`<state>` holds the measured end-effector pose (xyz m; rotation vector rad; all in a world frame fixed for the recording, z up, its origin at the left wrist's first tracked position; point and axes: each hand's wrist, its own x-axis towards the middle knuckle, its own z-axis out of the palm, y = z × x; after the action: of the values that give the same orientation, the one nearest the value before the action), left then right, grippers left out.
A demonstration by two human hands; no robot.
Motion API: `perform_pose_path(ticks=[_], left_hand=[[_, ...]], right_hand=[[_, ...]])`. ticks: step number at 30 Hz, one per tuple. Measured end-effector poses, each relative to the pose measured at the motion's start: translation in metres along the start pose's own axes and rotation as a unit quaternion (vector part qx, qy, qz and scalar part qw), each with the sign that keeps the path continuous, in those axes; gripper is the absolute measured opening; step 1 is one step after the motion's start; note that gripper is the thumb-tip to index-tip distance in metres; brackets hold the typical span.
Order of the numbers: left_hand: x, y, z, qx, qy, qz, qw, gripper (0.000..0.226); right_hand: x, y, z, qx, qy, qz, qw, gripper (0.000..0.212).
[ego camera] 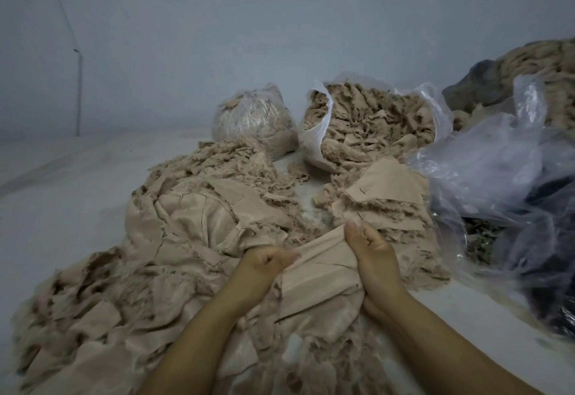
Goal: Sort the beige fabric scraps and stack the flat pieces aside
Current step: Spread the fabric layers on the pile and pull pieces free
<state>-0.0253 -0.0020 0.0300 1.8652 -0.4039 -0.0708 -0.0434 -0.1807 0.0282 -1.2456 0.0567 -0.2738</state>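
Observation:
A beige fabric piece (320,265) is stretched between my two hands, low in the middle of the view. My left hand (264,262) grips its left end in a fist. My right hand (371,251) grips the right end, thumb pointing up over the cloth. A wide heap of beige scraps (149,270) spreads to the left and under my arms. To the right, beyond my hands, lies a small stack of flat beige pieces (384,191) on frayed scraps.
An open plastic bag (314,142) full of frayed beige scraps stands behind, with a tied bag (252,118) to its left. Crumpled clear plastic (497,177) and dark cloth lie at the right. A pale wall rises behind the white surface (62,183).

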Motion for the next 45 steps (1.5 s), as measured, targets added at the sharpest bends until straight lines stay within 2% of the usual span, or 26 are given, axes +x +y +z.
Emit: perform_pose_path(ticks=[2,5,8,10,12,14,16,18,20,22,24,26,29,30,31,33,34,35,36,37,38,39,40,42,43,45], left_hand=[[0.001,0.0,-0.005,-0.034,0.044,-0.028,0.998,0.033],[0.001,0.0,-0.003,-0.09,0.071,-0.027,0.993,0.031],[-0.001,0.004,-0.001,-0.152,0.103,-0.023,0.983,0.026],[-0.003,0.004,-0.003,-0.178,0.091,-0.018,0.98,0.021],[-0.007,0.004,-0.002,-0.179,0.036,-0.007,0.983,0.019],[-0.01,0.005,0.002,-0.143,-0.01,-0.005,0.99,0.019],[-0.007,0.006,0.005,-0.16,0.039,-0.015,0.986,0.02],[-0.004,0.005,0.003,-0.219,0.103,-0.056,0.969,0.026],[-0.004,0.001,0.001,-0.232,0.094,-0.073,0.965,0.031],[-0.004,0.0,0.001,-0.237,0.08,-0.067,0.966,0.038],[-0.004,0.002,0.001,-0.213,0.113,-0.08,0.967,0.044],[-0.005,0.003,0.001,-0.129,0.162,-0.054,0.977,0.048],[-0.004,0.012,0.0,0.055,0.216,0.076,0.972,0.046],[0.0,0.019,0.001,0.086,0.196,0.099,0.972,0.047],[0.004,0.026,0.002,0.1,0.144,0.087,0.981,0.056],[0.015,0.041,0.007,0.086,0.014,-0.005,0.996,0.076],[0.019,0.041,0.011,0.061,-0.038,-0.037,0.997,0.071],[0.021,0.037,0.017,0.042,-0.067,-0.027,0.996,0.051],[0.019,0.035,0.024,0.029,-0.052,-0.015,0.998,0.024],[0.019,0.032,0.028,0.005,-0.017,-0.011,1.0,0.013],[0.019,0.028,0.028,-0.028,0.034,-0.016,0.999,0.031],[0.02,0.025,0.026,-0.076,0.081,-0.034,0.993,0.039],[0.023,0.024,0.023,-0.126,0.127,-0.055,0.982,0.036],[0.031,0.019,0.011,-0.211,0.21,-0.092,0.95,0.015],[0.031,0.019,0.005,-0.223,0.232,-0.106,0.941,0.024],[0.03,0.014,-0.002,-0.244,0.229,-0.088,0.938,0.03]], right_hand=[[0.001,0.001,0.0,0.008,0.023,-0.015,1.0,0.029],[0.0,0.004,0.001,0.007,0.033,-0.022,0.999,0.028],[-0.002,0.005,0.001,0.001,-0.023,0.019,1.0,0.031],[-0.003,0.003,-0.002,-0.045,-0.103,0.069,0.991,0.049],[-0.005,0.001,-0.004,-0.101,-0.163,0.119,0.974,0.066],[-0.005,0.002,-0.003,-0.101,-0.192,0.138,0.966,0.061],[-0.004,0.001,-0.001,-0.056,-0.16,0.129,0.977,0.041],[0.002,0.001,-0.003,-0.006,-0.067,0.097,0.993,0.027],[0.004,0.0,-0.005,0.031,-0.03,0.069,0.997,0.015],[0.005,-0.001,-0.005,0.049,-0.006,0.059,0.997,0.013],[0.006,-0.003,-0.004,0.064,0.026,0.059,0.996,0.019],[0.006,-0.006,-0.005,0.083,0.032,0.065,0.994,0.029],[0.002,-0.005,-0.005,0.047,-0.01,0.056,0.997,0.021],[0.0,-0.003,-0.002,0.02,-0.034,0.046,0.998,0.018],[-0.003,-0.002,0.001,-0.012,-0.057,0.035,0.998,0.018],[-0.006,-0.001,0.007,-0.071,-0.077,0.01,0.994,0.025],[-0.007,-0.001,0.008,-0.08,-0.075,0.003,0.994,0.031],[-0.007,-0.001,0.009,-0.081,-0.068,-0.003,0.994,0.038],[-0.007,-0.001,0.008,-0.088,-0.056,-0.014,0.994,0.047],[-0.006,-0.001,0.006,-0.114,-0.046,-0.028,0.992,0.054],[-0.006,-0.001,0.005,-0.15,-0.042,-0.037,0.987,0.06],[-0.005,0.0,0.003,-0.178,-0.045,-0.039,0.982,0.063],[-0.006,0.0,0.001,-0.189,-0.055,-0.033,0.98,0.062],[-0.007,-0.001,-0.003,-0.19,-0.091,-0.001,0.978,0.054],[-0.007,-0.002,-0.005,-0.205,-0.119,0.016,0.971,0.052],[-0.011,-0.004,-0.004,-0.239,-0.179,0.041,0.954,0.056]])
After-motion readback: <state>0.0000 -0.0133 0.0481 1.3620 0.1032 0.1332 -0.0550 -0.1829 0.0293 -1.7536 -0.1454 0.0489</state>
